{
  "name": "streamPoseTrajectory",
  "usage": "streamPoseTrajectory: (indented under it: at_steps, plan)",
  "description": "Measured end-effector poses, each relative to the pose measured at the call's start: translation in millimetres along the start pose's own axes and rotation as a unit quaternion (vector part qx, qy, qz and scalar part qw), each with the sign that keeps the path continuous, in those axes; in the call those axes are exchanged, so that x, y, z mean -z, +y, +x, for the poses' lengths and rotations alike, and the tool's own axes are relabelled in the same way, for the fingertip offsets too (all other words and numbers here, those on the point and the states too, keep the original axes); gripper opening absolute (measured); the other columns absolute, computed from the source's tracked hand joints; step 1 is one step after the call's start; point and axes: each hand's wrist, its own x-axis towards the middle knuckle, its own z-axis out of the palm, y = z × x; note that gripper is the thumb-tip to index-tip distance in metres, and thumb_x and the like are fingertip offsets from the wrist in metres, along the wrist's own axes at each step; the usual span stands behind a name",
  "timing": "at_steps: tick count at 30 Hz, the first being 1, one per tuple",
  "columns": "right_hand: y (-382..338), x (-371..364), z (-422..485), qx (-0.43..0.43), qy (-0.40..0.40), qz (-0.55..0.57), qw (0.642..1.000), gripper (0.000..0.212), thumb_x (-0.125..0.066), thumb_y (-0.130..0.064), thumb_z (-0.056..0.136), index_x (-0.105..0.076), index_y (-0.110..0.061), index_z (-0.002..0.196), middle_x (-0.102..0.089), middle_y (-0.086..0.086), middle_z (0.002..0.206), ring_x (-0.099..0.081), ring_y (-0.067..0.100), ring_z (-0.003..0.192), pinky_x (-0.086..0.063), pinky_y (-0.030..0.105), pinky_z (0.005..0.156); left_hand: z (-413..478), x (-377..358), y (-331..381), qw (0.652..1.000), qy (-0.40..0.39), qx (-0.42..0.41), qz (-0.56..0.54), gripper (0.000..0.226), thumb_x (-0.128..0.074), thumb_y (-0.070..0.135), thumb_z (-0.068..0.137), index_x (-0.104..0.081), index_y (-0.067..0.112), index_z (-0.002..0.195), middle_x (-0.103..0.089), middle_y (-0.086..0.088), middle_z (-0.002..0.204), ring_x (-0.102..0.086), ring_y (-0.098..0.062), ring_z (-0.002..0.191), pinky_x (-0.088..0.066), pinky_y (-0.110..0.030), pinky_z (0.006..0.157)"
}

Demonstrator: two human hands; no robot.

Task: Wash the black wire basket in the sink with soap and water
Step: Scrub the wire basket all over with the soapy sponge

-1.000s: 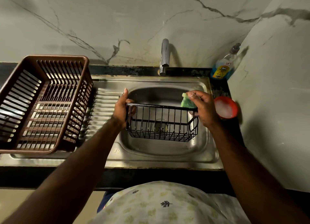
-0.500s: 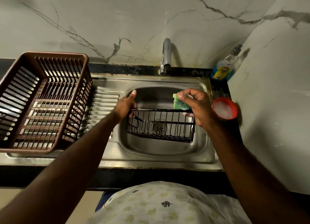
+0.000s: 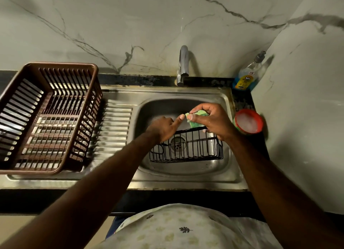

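The black wire basket (image 3: 188, 149) is held tilted inside the steel sink (image 3: 188, 178), above the drain. My left hand (image 3: 163, 127) grips the left end of its top rim, with the index finger stretched toward the sponge. My right hand (image 3: 214, 121) is closed on a green sponge (image 3: 196, 121) and presses it on the basket's top rim near the right end. The left hand looks blurred. No water runs from the tap (image 3: 183, 62).
A red tub of white soap (image 3: 249, 121) stands on the counter right of the sink. A dish-soap bottle (image 3: 245, 77) stands in the back right corner. A brown plastic dish rack (image 3: 46, 114) sits on the ribbed draining board (image 3: 113, 129) at left.
The basket has dropped lower into the sink and tipped. My left hand slid right along the rim toward the sponge. My right hand with the sponge moved left along the rim.
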Motion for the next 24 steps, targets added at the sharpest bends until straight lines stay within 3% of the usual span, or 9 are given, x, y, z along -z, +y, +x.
streamPoseTrajectory:
  at_steps: [5, 9, 12, 14, 17, 22, 24]
  plan:
    - [0.3, -6.4, 1.6, -0.021, 0.010, -0.015, 1.000, 0.019, -0.083, -0.029, 0.082, -0.075, -0.017, 0.094, -0.075, 0.001, 0.087, -0.073, 0.017, 0.076, -0.051, 0.022, 0.053, -5.2, -12.5, 7.8, 0.998, 0.035, 0.018, -0.058, 0.083, -0.008, 0.076, 0.094, -0.063, 0.015, 0.082, -0.067, -0.008, 0.082, -0.065, -0.023, 0.079, -0.056, -0.040, 0.083]
    - [-0.8, -7.1, 4.3, -0.031, 0.038, -0.015, 0.999, 0.016, -0.082, -0.031, 0.083, -0.075, -0.019, 0.091, -0.075, -0.001, 0.084, -0.072, 0.017, 0.075, -0.050, 0.021, 0.052, -0.3, -6.3, 12.4, 0.988, 0.055, 0.032, -0.140, 0.089, -0.006, 0.081, 0.091, -0.060, 0.014, 0.070, -0.065, -0.009, 0.072, -0.064, -0.024, 0.070, -0.058, -0.046, 0.082]
    - [-4.2, -11.4, 6.5, -0.035, 0.044, -0.017, 0.998, 0.016, -0.081, -0.033, 0.084, -0.074, -0.021, 0.091, -0.074, -0.002, 0.083, -0.071, 0.015, 0.076, -0.050, 0.022, 0.052, -3.8, 2.8, 26.2, 0.974, 0.048, 0.017, -0.219, 0.075, -0.018, 0.066, 0.103, -0.061, 0.012, 0.073, -0.065, -0.009, 0.071, -0.060, -0.020, 0.063, -0.058, -0.035, 0.071]
    - [-4.3, -15.4, 6.5, -0.036, 0.043, -0.011, 0.998, 0.016, -0.079, -0.034, 0.086, -0.074, -0.021, 0.093, -0.072, -0.004, 0.083, -0.068, 0.012, 0.073, -0.047, 0.020, 0.048, -4.6, 3.9, 34.0, 0.965, 0.045, 0.010, -0.260, 0.063, -0.023, 0.058, 0.107, -0.060, 0.014, 0.081, -0.065, -0.007, 0.074, -0.058, -0.014, 0.061, -0.050, -0.026, 0.058]
    - [-5.1, -13.9, 8.6, -0.046, 0.047, -0.003, 0.998, 0.014, -0.077, -0.033, 0.088, -0.073, -0.021, 0.093, -0.071, -0.005, 0.083, -0.065, 0.009, 0.071, -0.042, 0.018, 0.043, -2.0, -0.1, 35.8, 0.945, 0.056, 0.010, -0.321, 0.061, -0.024, 0.060, 0.106, -0.061, 0.015, 0.087, -0.064, -0.007, 0.077, -0.058, -0.015, 0.065, -0.048, -0.028, 0.059]
    - [-1.7, -11.5, 11.8, -0.056, 0.019, 0.065, 0.996, 0.007, -0.072, -0.028, 0.093, -0.074, -0.024, 0.098, -0.072, 0.001, 0.091, -0.068, 0.018, 0.080, -0.050, 0.028, 0.052, 1.1, -5.6, 36.9, 0.949, 0.094, 0.002, -0.302, 0.092, -0.013, 0.078, 0.093, -0.069, 0.005, 0.082, -0.065, -0.011, 0.071, -0.057, -0.019, 0.062, -0.049, -0.036, 0.062]
    - [-0.7, -5.6, 14.4, -0.028, 0.025, 0.100, 0.994, 0.011, -0.066, -0.022, 0.096, -0.073, -0.023, 0.105, -0.073, 0.002, 0.103, -0.070, 0.023, 0.093, -0.059, 0.036, 0.070, 1.1, -3.3, 35.2, 0.950, 0.116, -0.017, -0.289, 0.086, -0.018, 0.076, 0.095, -0.063, 0.008, 0.070, -0.058, -0.008, 0.062, -0.052, -0.020, 0.056, -0.046, -0.037, 0.059]
